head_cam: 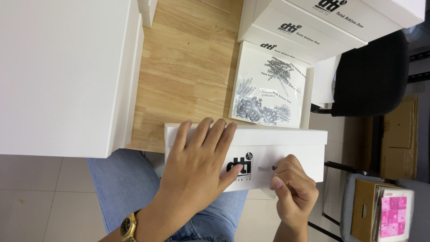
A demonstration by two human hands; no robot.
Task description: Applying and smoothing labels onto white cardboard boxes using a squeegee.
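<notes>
A: Where do the hands sit?

B: The left hand [197,157] lies flat, fingers spread wide, on the white box [251,154] that rests at the near edge of the wooden bench [188,67], partly over the person's lap in blue jeans [130,188]. A gold wristwatch [128,226] shows at that wrist. The right hand [293,188] is pinched narrow on a clear sticker strip [268,177], thumb and fingers pressing it against the box's front face.

A: Any marking on that box?

B: A black logo [239,166] on the front, half covered by the left thumb. The lettering to its right is hidden under the right hand.

A: And behind it?

B: An open white tray [307,96] holding a clear sheet of small printed stickers [266,96], grey and black, too small to make out. Beyond it, a stack of white boxes [313,22] with black logos on their lids, cut off by the top edge.

A: The left side?

B: A large plain white box [62,71], unmarked, cut off at the left and top.

A: Right side?

B: A black chair back [371,74], and lower down a brown carton [365,210] with a pink patterned booklet [394,215] on a grey seat, partly out of frame.
</notes>
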